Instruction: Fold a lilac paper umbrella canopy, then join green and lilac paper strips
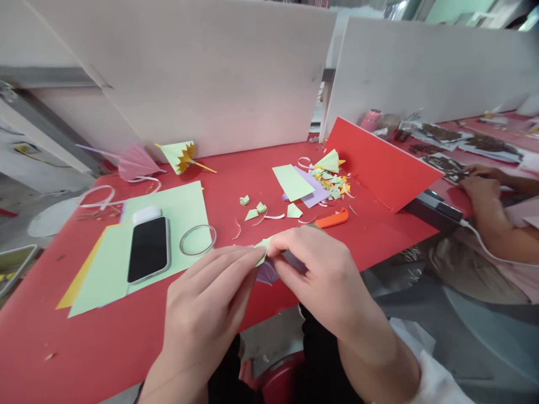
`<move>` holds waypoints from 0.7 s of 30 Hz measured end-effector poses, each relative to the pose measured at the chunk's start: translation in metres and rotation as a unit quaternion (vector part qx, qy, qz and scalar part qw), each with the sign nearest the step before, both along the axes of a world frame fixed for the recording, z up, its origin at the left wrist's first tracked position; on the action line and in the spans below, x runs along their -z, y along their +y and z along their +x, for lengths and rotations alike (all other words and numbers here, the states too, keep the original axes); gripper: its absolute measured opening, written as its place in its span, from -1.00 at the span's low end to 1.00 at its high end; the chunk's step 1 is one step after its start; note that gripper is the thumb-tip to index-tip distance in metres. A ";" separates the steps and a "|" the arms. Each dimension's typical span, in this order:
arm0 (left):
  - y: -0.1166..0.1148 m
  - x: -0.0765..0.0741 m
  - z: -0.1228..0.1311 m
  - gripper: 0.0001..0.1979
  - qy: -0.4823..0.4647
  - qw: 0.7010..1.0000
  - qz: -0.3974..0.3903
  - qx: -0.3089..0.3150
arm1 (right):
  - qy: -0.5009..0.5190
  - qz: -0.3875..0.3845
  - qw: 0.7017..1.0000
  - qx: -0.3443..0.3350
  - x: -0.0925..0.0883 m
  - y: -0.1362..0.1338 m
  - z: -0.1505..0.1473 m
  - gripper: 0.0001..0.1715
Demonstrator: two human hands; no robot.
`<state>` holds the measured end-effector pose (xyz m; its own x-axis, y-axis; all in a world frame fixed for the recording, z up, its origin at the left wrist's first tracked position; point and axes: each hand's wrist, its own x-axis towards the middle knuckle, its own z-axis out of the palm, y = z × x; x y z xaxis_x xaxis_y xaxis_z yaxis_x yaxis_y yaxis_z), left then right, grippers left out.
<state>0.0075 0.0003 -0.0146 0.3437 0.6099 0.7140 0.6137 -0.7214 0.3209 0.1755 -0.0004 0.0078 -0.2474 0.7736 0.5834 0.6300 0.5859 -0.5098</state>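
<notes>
left hand pinching small green-purple paper piece | right hand pinching same piece, lower centre | advice: press fingertips close together, edges aligned

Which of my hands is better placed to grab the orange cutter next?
Probably the right. The right hand is just short of the orange cutter; the left hand is farther off, nearer the phone. Both pinch the folded paper, so the left would hold it alone.

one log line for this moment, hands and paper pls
left hand: pinching green paper piece | right hand: pinching same piece, purple paper beneath | nearby: phone, ring, orange tool on red table
</notes>
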 end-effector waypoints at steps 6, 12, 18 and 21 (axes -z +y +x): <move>0.001 0.001 -0.002 -0.70 0.000 1.000 -0.015 -0.001 | -0.004 -0.010 1.000 -0.009 -0.001 0.001 0.003 -0.81; 0.003 0.000 -0.005 -0.71 0.000 1.000 -0.019 -0.017 | -0.045 -0.027 0.999 0.016 -0.002 0.001 0.007 -0.78; 0.006 0.000 -0.008 -0.75 -0.019 0.999 -0.029 -0.034 | -0.047 -0.011 0.998 0.033 0.001 0.006 0.014 -0.76; 0.008 -0.001 -0.008 -0.80 -0.025 0.997 -0.044 -0.051 | -0.017 -0.009 1.000 -0.004 0.003 0.009 0.018 -0.74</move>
<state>-0.0002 0.0083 -0.0140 0.2423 0.7012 0.6705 0.6637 -0.6239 0.4126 0.1932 0.0086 0.0045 -0.2722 0.7825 0.5600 0.6425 0.5811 -0.4996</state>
